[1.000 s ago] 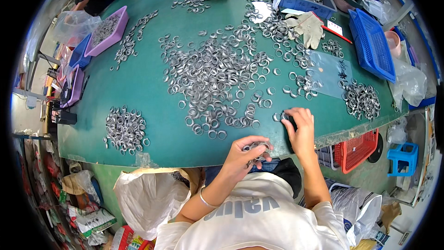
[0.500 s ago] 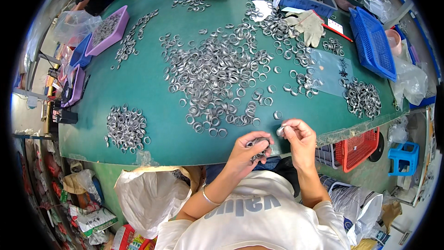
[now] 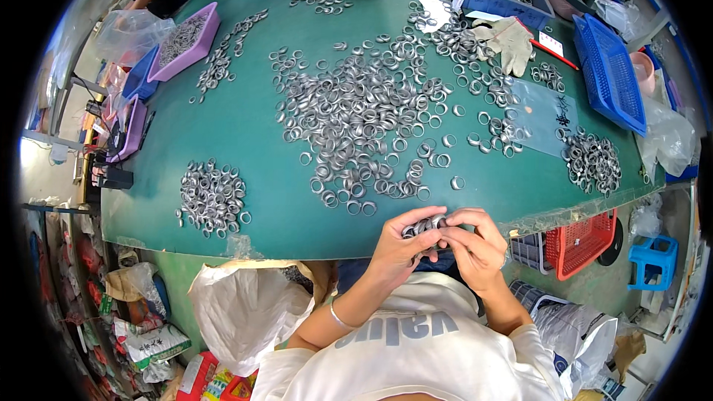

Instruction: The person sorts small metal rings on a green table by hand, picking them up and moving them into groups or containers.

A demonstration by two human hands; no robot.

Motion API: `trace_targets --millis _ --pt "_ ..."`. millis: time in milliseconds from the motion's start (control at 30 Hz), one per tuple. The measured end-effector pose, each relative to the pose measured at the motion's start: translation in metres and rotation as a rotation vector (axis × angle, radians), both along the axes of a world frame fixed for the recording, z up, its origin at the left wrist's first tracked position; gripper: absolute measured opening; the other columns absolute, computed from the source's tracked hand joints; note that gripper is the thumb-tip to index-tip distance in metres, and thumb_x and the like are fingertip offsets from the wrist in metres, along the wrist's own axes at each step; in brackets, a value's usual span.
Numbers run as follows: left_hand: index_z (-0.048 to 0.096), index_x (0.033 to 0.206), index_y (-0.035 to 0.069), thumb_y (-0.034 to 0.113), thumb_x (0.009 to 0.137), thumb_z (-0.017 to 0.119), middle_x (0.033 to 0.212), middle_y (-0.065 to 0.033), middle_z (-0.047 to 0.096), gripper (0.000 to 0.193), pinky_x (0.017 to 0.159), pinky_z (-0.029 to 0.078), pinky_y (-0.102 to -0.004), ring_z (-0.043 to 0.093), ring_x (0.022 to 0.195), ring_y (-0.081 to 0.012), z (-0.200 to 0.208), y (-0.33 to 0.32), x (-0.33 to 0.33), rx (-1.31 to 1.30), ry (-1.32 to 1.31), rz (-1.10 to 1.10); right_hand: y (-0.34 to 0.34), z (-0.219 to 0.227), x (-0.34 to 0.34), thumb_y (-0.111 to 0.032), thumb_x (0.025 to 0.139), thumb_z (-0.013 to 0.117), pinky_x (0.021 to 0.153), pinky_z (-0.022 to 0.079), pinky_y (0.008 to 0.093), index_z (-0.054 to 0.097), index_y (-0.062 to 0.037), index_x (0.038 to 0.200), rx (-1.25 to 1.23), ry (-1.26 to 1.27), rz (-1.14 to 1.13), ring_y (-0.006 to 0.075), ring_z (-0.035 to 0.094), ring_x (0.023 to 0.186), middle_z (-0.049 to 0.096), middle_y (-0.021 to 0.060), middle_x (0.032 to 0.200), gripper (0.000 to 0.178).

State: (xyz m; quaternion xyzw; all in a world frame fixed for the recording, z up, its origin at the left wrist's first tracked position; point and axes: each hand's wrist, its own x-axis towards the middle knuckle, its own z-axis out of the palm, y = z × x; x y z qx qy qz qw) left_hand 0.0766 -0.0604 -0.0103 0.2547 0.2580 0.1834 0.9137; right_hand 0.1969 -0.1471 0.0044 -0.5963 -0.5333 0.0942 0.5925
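Several grey metal rings (image 3: 422,229) are bunched in my left hand (image 3: 394,246), its fingers curled round them just over the table's near edge. Against this bunch, my right hand (image 3: 477,246) pinches with thumb and fingers at a ring on its right side; the fingertips partly hide that ring. Beyond my hands, a broad heap of loose rings (image 3: 356,119) spreads over the green table (image 3: 163,126). A smaller pile of rings (image 3: 212,197) lies at the near left, and another pile (image 3: 592,163) sits at the right. One single ring (image 3: 457,183) rests just beyond my right hand.
A pale glove (image 3: 511,43), a red pen (image 3: 553,53) and a clear plastic bag (image 3: 546,115) lie at the right. Blue baskets (image 3: 609,74) stand at the right edge, a pink tray (image 3: 212,30) at the left. Below the near edge hangs an open paper sack (image 3: 241,312).
My right hand has moved left, bringing its ring against the bunch in my left hand. The view has shifted slightly; the piles on the table look the same.
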Motion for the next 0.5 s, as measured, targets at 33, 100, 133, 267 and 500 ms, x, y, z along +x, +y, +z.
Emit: trace_targets --millis 33,100,133,267,500 --pt "0.053 0.117 -0.001 0.003 0.079 0.065 0.090 -0.0112 0.061 0.040 0.052 0.049 -0.0242 0.060 0.073 -0.0166 -0.001 0.000 0.000 0.008 -0.007 0.001 0.001 0.000 0.000 0.017 0.067 0.061 0.064 0.052 0.0308 0.065 0.0041 0.082 0.030 -0.091 -0.018 0.0238 0.059 0.078 0.057 0.0147 0.094 0.020" --pt "0.054 0.115 -0.003 0.002 0.080 0.064 0.089 -0.0102 0.061 0.037 0.052 0.050 -0.0225 0.060 0.072 -0.0146 0.002 0.001 0.000 0.014 -0.051 -0.004 0.001 -0.002 -0.001 0.015 0.066 0.062 0.065 0.050 0.0307 0.065 0.0033 0.082 0.030 -0.070 -0.039 0.0246 0.058 0.079 0.058 0.0132 0.091 0.021" --pt "0.054 0.115 -0.003 0.001 0.080 0.064 0.088 -0.0097 0.061 0.036 0.052 0.050 -0.0217 0.060 0.072 -0.0136 0.002 0.000 -0.001 0.015 -0.075 -0.009 0.000 -0.002 -0.003 0.014 0.066 0.063 0.065 0.049 0.0307 0.065 0.0032 0.082 0.023 -0.040 -0.055 0.0244 0.058 0.079 0.059 0.0130 0.090 0.020" --pt "0.056 0.111 -0.004 0.001 0.080 0.064 0.087 -0.0108 0.061 0.033 0.051 0.050 -0.0224 0.060 0.071 -0.0142 0.000 -0.001 -0.002 0.018 -0.079 -0.013 -0.001 -0.003 -0.006 0.010 0.067 0.065 0.065 0.046 0.0312 0.064 0.0028 0.082 0.016 0.150 -0.059 0.0241 0.057 0.078 0.059 0.0121 0.085 0.017" --pt "0.057 0.109 -0.004 0.000 0.079 0.064 0.086 -0.0121 0.061 0.031 0.050 0.050 -0.0233 0.060 0.069 -0.0152 0.007 -0.001 -0.004 -0.006 -0.042 -0.004 -0.002 -0.005 -0.012 0.008 0.068 0.066 0.068 0.044 0.0319 0.062 0.0027 0.081 0.049 0.224 -0.061 0.0234 0.055 0.078 0.059 0.0120 0.084 0.014"
